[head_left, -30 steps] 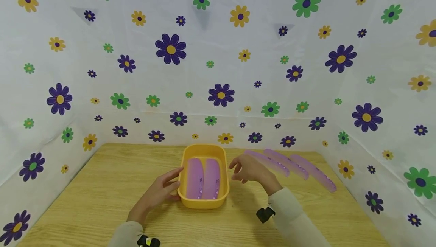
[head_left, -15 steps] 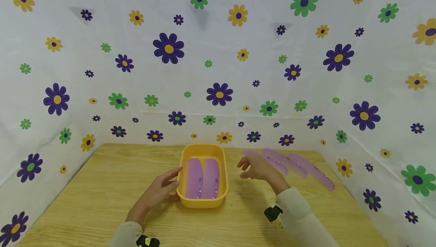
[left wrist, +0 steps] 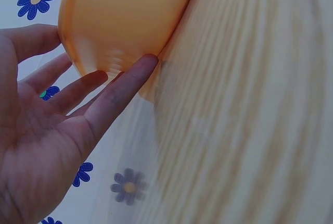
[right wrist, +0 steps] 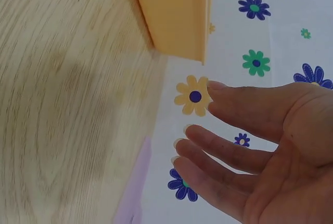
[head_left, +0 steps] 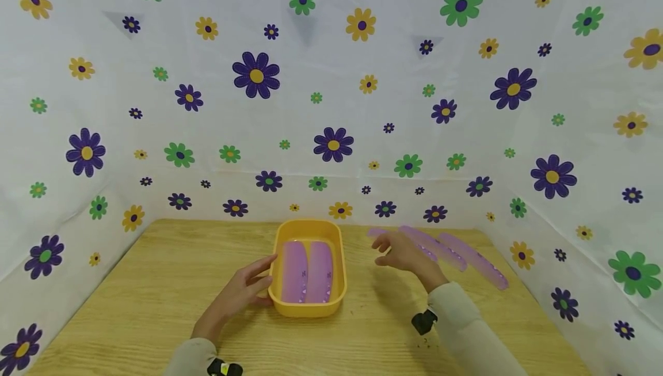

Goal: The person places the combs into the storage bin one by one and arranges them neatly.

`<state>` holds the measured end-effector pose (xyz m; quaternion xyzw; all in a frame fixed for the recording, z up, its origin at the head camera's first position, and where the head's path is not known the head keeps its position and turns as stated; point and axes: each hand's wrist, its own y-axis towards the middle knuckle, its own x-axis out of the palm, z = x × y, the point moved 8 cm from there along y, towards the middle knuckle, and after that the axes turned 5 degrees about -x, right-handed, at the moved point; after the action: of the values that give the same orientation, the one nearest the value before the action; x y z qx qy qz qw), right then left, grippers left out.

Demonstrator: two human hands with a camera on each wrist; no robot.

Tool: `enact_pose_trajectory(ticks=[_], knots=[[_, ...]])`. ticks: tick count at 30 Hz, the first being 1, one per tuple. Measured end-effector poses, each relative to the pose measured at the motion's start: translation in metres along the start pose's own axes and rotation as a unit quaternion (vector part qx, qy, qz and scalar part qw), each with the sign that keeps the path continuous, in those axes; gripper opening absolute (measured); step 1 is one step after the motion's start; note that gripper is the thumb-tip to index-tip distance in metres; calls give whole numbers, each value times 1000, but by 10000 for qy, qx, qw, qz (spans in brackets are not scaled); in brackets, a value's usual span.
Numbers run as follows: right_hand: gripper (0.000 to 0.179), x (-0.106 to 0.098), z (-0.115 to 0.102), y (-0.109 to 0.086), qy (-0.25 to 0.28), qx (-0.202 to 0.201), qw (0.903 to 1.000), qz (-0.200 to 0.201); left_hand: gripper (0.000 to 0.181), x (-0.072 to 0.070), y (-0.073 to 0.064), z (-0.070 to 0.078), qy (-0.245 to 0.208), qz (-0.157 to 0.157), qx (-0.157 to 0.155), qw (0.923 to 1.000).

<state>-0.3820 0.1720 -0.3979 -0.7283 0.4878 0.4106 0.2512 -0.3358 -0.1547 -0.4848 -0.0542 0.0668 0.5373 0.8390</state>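
A yellow plastic tub (head_left: 309, 310) stands mid-table with two flat, curved purple pieces that look like combs (head_left: 294, 272) side by side in it. My left hand (head_left: 237, 295) rests its straight fingertips against the tub's left wall; the left wrist view shows the fingers (left wrist: 125, 91) spread along the tub's outer side (left wrist: 130, 15). To the right of the tub, my right hand (head_left: 406, 254) hovers above the table, loosely bent and holding nothing. It overlaps the nearest of several purple comb-like pieces (head_left: 473, 258) on the right, hiding part of it.
The wooden table (head_left: 181, 272) meets a white flower-printed cloth (head_left: 217, 128) at the back and both sides. In the right wrist view, the tub's side (right wrist: 174, 15) and a purple piece's end (right wrist: 134, 182) show beyond the hand.
My right hand has moved right, away from the tub and over the nearest loose purple piece. The left hand stays at the tub, and the two purple pieces inside have not moved.
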Motion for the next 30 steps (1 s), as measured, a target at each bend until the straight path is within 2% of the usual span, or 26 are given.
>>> enact_pose_trajectory(ticks=[5,12,19,26,30], knots=[[32,-6,11,0,-268,-157,9995,69,62,1,-1,0,22,20,-39,10000],[32,-15,40,3,-202,34,9994,270,61,0,1,-1,-59,-37,31,10000],[34,-20,60,5,-540,-17,9980,326,61,-1,2,-1,-25,-14,20,10000],[34,-21,73,6,-462,-46,9983,346,61,-1,2,-1,-5,23,7,10000],[33,-20,88,6,-434,112,9983,384,62,0,2,-1,49,31,-10,10000]])
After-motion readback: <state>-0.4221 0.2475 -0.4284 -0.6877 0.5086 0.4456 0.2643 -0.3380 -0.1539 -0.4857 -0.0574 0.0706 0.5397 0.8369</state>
